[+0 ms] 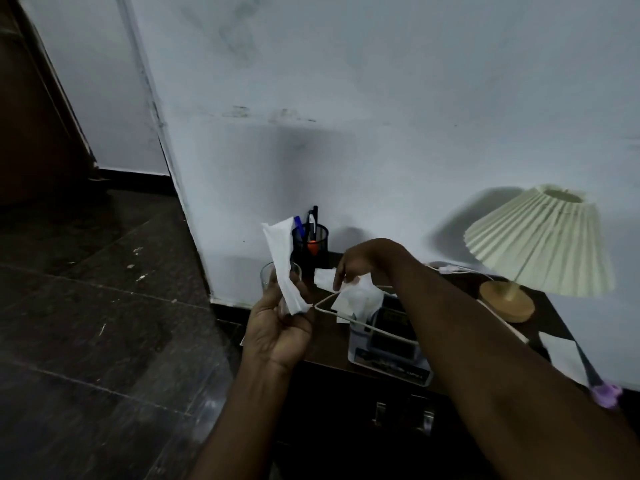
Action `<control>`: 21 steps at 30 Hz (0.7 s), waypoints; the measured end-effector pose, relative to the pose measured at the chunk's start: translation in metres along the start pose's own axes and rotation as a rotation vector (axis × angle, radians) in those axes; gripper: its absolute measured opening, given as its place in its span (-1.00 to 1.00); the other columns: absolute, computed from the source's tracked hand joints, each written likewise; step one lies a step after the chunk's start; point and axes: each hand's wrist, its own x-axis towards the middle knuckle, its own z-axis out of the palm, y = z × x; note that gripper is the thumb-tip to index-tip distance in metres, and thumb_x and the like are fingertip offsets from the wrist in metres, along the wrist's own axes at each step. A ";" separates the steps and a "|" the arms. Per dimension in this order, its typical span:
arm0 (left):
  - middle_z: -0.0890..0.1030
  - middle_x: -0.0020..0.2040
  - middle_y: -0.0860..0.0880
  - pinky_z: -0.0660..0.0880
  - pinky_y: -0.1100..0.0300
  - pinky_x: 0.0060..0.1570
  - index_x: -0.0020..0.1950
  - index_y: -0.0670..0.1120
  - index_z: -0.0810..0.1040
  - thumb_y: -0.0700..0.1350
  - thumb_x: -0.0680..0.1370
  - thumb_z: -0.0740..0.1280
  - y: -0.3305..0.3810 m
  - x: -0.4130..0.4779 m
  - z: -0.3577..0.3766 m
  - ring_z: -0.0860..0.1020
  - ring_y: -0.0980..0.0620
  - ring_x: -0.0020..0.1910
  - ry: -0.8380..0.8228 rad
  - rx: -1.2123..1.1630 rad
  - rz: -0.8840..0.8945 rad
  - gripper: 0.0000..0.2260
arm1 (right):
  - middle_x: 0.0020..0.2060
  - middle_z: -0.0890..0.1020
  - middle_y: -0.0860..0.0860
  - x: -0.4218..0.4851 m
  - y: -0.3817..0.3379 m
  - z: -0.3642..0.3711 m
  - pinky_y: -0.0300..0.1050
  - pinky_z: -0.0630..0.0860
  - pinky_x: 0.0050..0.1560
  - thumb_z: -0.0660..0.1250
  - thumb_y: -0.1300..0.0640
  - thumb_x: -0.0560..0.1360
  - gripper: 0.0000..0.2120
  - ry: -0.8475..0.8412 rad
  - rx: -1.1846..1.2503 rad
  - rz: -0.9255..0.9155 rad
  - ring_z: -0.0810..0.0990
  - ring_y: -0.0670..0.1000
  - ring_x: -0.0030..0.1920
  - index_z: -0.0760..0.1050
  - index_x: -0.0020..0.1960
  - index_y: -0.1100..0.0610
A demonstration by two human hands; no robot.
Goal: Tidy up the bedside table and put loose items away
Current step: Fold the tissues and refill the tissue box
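Note:
My left hand [278,327] is raised over the left end of the dark bedside table [329,344], shut on a folded white tissue [282,265] that sticks upward. My right hand [360,263] reaches across the table, its fingers pinching a crumpled white tissue [358,299] that lies on a grey device [388,348]. Another white tissue [323,277] lies behind it, near the wall. A clear glass [268,275] stands at the table's left end, partly hidden by my left hand.
A black mesh pen holder [310,242] with pens stands against the wall. A pleated lamp [540,244] with a wooden base occupies the right side. A white cable [353,323] loops across the table. White paper [562,355] and purple-handled scissors [604,393] lie at the far right.

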 end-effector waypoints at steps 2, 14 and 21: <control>0.71 -0.02 -0.13 0.65 0.16 -0.34 0.28 -0.18 0.60 -0.17 0.66 0.30 0.001 0.003 -0.002 0.67 0.01 -0.16 -0.034 -0.021 -0.003 -0.77 | 0.20 0.51 -0.06 0.015 -0.002 0.000 -0.13 0.35 0.20 0.21 0.22 0.62 -0.64 -0.073 -0.053 0.032 0.46 -0.08 0.06 0.65 0.28 -0.02; 0.72 -0.03 -0.19 0.69 0.15 -0.24 0.03 -0.23 0.71 -0.31 0.41 0.40 -0.020 -0.004 0.009 0.73 -0.02 -0.23 -0.092 0.094 0.131 -0.77 | 0.02 0.71 0.11 -0.083 0.013 -0.005 -0.04 0.60 0.01 0.45 0.16 0.53 -0.75 0.688 1.199 -0.158 0.67 0.05 -0.05 0.64 0.18 0.22; 0.68 0.10 -0.23 0.68 0.15 -0.21 0.06 -0.22 0.65 -0.34 0.48 0.43 -0.051 -0.008 0.013 0.73 -0.05 -0.11 -0.133 0.321 0.174 -0.83 | 0.26 0.62 0.23 -0.208 -0.009 0.085 0.17 0.38 0.44 0.38 -0.09 0.54 -0.51 0.566 2.309 -0.505 0.59 0.24 0.18 0.59 0.28 0.27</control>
